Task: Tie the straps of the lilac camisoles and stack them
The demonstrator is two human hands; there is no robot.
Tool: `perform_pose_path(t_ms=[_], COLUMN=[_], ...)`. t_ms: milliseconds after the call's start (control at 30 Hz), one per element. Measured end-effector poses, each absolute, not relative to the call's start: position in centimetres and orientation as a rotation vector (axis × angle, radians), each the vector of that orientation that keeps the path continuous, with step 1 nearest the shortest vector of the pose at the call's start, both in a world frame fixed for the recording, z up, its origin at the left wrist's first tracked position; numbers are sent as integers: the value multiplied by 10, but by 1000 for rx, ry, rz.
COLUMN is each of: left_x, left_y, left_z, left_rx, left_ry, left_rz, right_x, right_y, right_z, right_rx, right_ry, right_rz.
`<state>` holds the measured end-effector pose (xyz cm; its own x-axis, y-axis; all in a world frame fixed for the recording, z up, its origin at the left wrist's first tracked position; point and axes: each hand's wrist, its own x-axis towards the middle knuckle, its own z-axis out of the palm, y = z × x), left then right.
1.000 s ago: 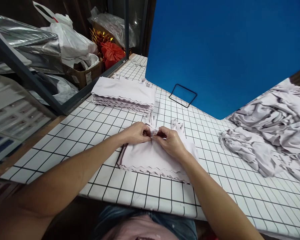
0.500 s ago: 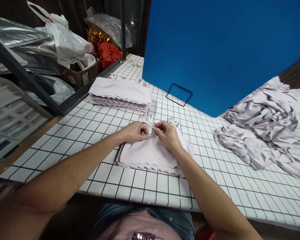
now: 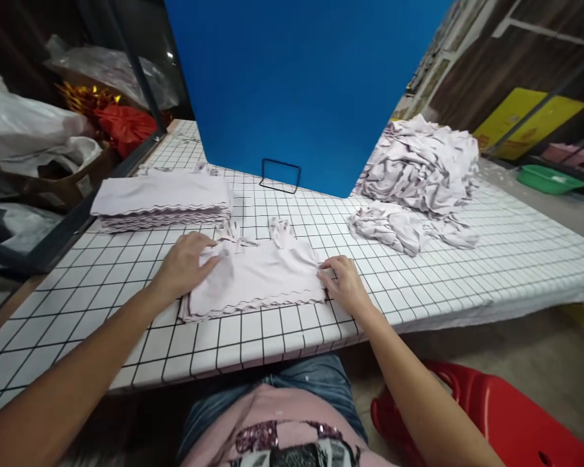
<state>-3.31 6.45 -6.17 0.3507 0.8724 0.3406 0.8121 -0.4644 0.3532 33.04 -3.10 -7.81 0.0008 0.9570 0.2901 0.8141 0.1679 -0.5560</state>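
Note:
A small stack of pale lilac fabric pieces [image 3: 260, 279] with scalloped edges lies on the white gridded table [image 3: 282, 331] in front of me. My left hand [image 3: 185, 263] rests flat on the stack's left end, fingers stretched out. My right hand [image 3: 344, 283] touches the stack's right edge, fingers curled down against the cloth. Thin straps of fabric [image 3: 279, 230] stick out beyond the stack's far edge.
A taller neat stack of the same fabric [image 3: 160, 201] sits at the back left. A loose heap of lilac garments [image 3: 418, 175] lies at the back right. A black wire frame [image 3: 281, 176] stands before a blue panel [image 3: 292, 84]. A red stool [image 3: 496, 415] sits at lower right.
My hands have parted from a pinch at the stack's far middle to its left and right ends. The camera has swung right, showing the red stool and more of the heap.

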Motion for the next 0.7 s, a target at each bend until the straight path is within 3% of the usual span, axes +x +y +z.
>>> perform_pose_path(t_ms=[200, 700], left_x=[-52, -38], left_y=[0, -18], left_z=[-67, -53], left_rx=[1971, 1624], left_ry=[2095, 2203], left_rz=[612, 482], right_x=[329, 319], right_y=[-47, -53], right_z=[-79, -63], right_rx=[-1784, -2040], right_ry=[-1586, -1693], right_rz=[403, 594])
